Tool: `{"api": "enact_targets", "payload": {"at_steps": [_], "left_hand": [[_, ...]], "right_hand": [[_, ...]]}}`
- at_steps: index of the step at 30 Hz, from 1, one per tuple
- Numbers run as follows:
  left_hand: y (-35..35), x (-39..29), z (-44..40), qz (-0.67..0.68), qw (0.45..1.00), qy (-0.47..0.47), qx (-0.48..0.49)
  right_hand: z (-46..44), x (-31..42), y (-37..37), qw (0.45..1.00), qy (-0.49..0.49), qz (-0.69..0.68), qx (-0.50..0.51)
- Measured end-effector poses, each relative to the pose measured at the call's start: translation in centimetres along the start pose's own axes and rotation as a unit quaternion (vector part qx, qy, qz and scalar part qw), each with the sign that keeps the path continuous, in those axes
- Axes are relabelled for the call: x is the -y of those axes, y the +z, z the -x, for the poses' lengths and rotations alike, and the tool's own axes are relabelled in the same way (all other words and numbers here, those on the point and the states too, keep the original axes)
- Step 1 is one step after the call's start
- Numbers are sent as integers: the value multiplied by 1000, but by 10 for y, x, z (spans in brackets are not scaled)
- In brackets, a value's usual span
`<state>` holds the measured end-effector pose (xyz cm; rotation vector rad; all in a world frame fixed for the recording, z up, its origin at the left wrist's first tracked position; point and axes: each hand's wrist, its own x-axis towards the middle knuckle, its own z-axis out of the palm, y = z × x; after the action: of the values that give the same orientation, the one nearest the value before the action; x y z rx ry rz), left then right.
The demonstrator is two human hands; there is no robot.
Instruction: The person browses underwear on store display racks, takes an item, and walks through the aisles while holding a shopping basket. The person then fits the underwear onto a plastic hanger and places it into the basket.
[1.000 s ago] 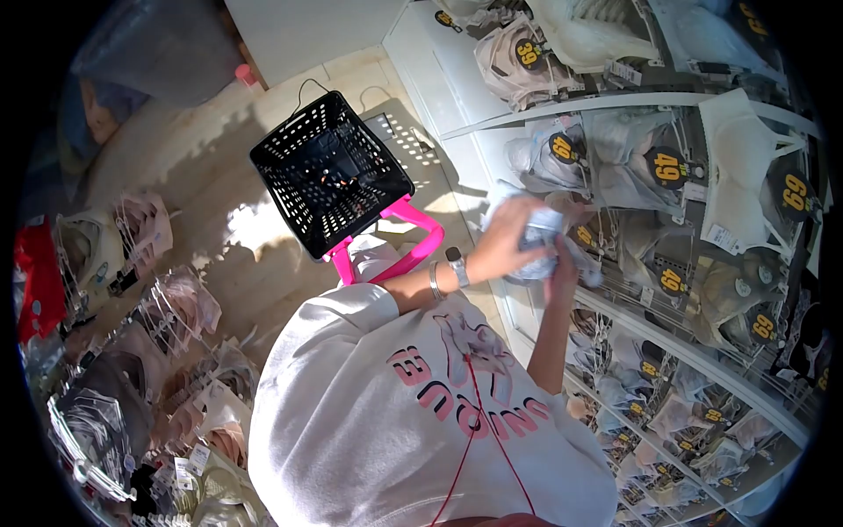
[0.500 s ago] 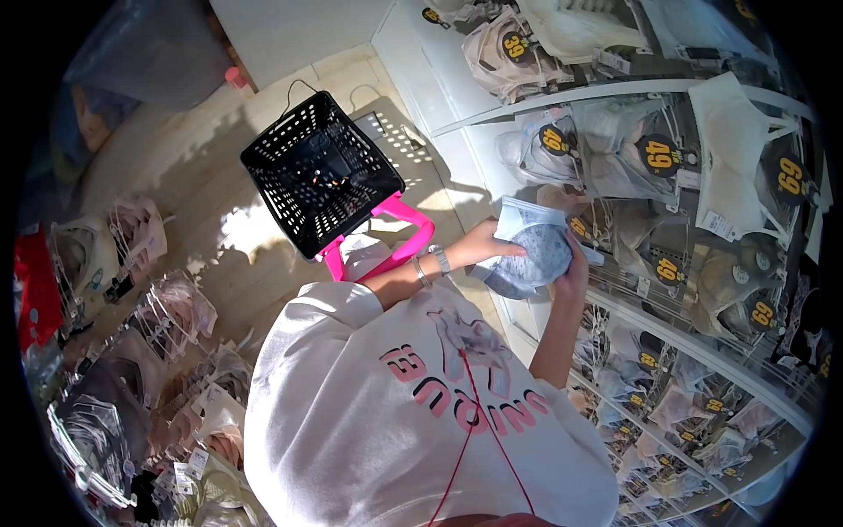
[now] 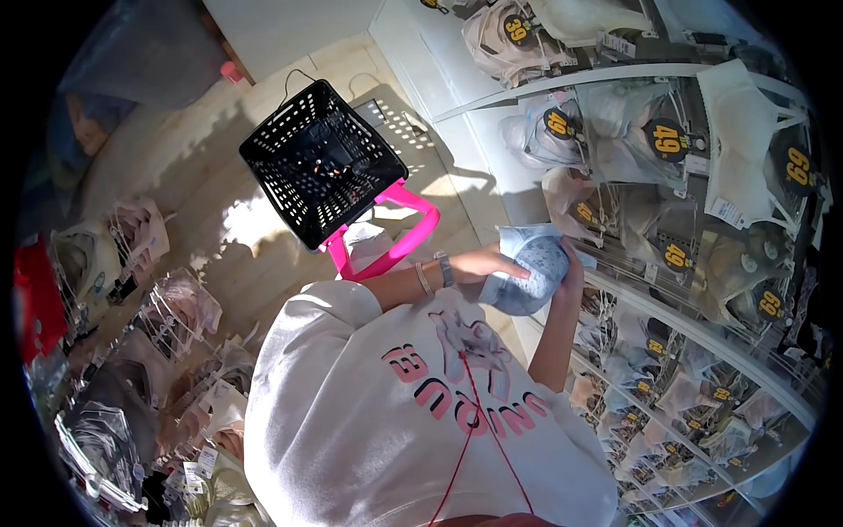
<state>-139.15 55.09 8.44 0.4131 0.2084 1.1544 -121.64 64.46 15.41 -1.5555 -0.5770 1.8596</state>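
A light blue patterned bra [image 3: 537, 272] is held between both hands, in front of the shelves on the right. My left hand [image 3: 492, 265] grips its left side, thumb lying over the cup. My right hand [image 3: 571, 270] holds the opposite edge, its fingers partly hidden. A black basket [image 3: 325, 162] with a pink handle [image 3: 413, 237] hangs by my left forearm, and a few small objects show in its bottom.
Racks of bras [image 3: 667, 140] with round price tags fill the right side. More hanging bras [image 3: 180, 307] stand at the lower left, with a red garment [image 3: 37, 299] at the far left. Sunlit floor [image 3: 202, 167] lies behind the basket.
The blue bra was smeared by motion and bunched between the hands; it now shows its cup and has moved slightly down. The basket has shifted slightly up and left in view.
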Motion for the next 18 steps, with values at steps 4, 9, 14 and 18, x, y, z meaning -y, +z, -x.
{"api": "enact_targets", "payload": {"at_steps": [4, 9, 14, 18], "left_hand": [[1, 18, 6, 41, 998, -7, -41], [15, 20, 16, 154, 983, -21, -100], [8, 51, 26, 19, 987, 57, -151], [14, 69, 37, 1, 982, 67, -175]], "right_hand": [[-1, -18, -16, 999, 27, -1, 21], [24, -40, -15, 998, -26, 16, 48], [62, -62, -10, 986, -55, 154, 37], [82, -78, -19, 965, -69, 238, 84]]}}
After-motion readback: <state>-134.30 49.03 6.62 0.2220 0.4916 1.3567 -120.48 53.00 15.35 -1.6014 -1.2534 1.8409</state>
